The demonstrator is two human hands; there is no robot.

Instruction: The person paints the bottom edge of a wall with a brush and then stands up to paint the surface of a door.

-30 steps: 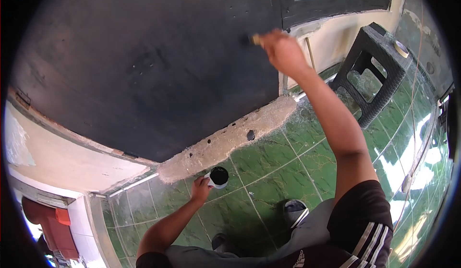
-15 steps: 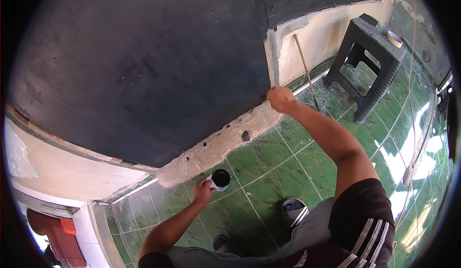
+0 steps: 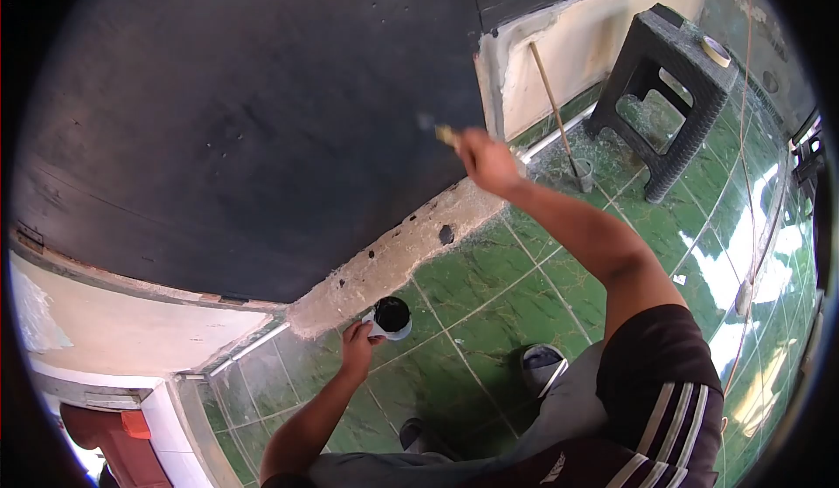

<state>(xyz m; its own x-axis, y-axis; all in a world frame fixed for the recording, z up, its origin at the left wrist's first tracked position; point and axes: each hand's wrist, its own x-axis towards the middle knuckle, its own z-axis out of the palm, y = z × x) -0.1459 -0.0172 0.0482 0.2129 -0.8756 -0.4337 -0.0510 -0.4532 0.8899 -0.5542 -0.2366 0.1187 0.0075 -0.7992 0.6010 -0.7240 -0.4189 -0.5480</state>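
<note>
My right hand (image 3: 491, 163) is closed around a small brush (image 3: 447, 136), whose tip is in front of the dark door panel (image 3: 288, 121) near its right edge. Lower down, my left hand (image 3: 357, 346) grips the rim of a small white cup (image 3: 398, 332) with black paint (image 3: 391, 313) in it. The cup is above the green tiled floor, beside the rough concrete sill (image 3: 384, 265) below the panel. Blur hides the brush's exact contact with the panel.
A dark plastic stool (image 3: 660, 103) with a roll of tape (image 3: 716, 51) on it stands at the upper right. A stick (image 3: 551, 95) leans on the wall from a small container (image 3: 582, 173). A cable (image 3: 745, 182) runs down the right side.
My right hand has moved left and slightly up, away from the panel's lower right corner, and the brush now shows. My left hand and the cup have shifted slightly left and up.
</note>
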